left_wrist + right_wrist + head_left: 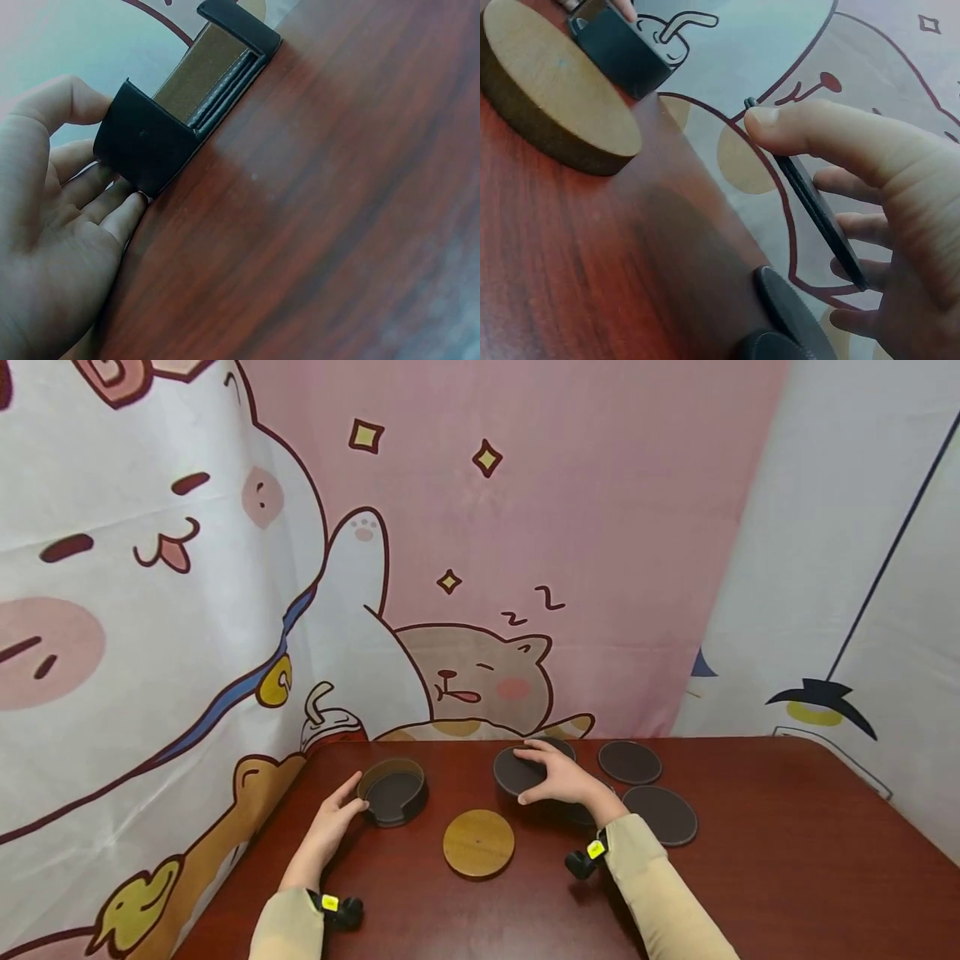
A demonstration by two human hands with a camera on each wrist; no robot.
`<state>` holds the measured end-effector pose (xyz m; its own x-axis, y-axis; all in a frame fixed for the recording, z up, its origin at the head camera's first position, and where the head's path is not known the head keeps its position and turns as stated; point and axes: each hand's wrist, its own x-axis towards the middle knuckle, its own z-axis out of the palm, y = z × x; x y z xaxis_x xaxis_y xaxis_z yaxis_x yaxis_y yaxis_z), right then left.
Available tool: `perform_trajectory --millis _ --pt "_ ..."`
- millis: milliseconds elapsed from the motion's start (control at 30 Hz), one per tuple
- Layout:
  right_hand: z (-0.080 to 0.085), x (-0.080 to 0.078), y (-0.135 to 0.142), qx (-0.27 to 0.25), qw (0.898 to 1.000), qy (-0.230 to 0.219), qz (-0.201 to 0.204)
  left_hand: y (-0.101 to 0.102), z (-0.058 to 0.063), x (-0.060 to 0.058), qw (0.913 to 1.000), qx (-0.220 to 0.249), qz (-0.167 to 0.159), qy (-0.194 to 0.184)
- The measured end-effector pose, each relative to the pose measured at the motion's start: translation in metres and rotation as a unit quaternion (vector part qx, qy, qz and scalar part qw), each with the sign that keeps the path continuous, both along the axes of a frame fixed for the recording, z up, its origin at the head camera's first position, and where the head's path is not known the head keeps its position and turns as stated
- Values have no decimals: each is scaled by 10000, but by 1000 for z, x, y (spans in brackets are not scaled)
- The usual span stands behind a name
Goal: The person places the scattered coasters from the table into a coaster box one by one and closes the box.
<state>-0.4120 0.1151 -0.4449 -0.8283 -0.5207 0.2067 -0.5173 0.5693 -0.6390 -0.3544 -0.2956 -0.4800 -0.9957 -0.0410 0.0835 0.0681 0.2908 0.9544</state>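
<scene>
My right hand (566,778) holds a round black coaster (512,772) above the table, thumb on one face and fingers behind. In the right wrist view the coaster (821,217) is tilted on edge; a line runs along its rim, and I cannot tell whether it is one or two. On the left, my left hand (326,827) grips the outer side of a round black coaster holder (417,806). This holder (150,142) has a brown lining, a gap in its wall and dark coasters inside. Between the hands lies a thick round wooden disc (478,843).
Flat dark coasters lie on the right: one at the back (630,762), another nearer coaster (660,815), and others partly hidden around my right hand. The reddish-brown table (787,860) ends at a printed cloth backdrop (600,527).
</scene>
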Motion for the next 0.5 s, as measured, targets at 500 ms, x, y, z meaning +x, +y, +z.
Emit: perform_trajectory --millis 500 --pt "-3 -2 3 -84 9994 -302 -136 8 19 14 9994 318 -117 -8"
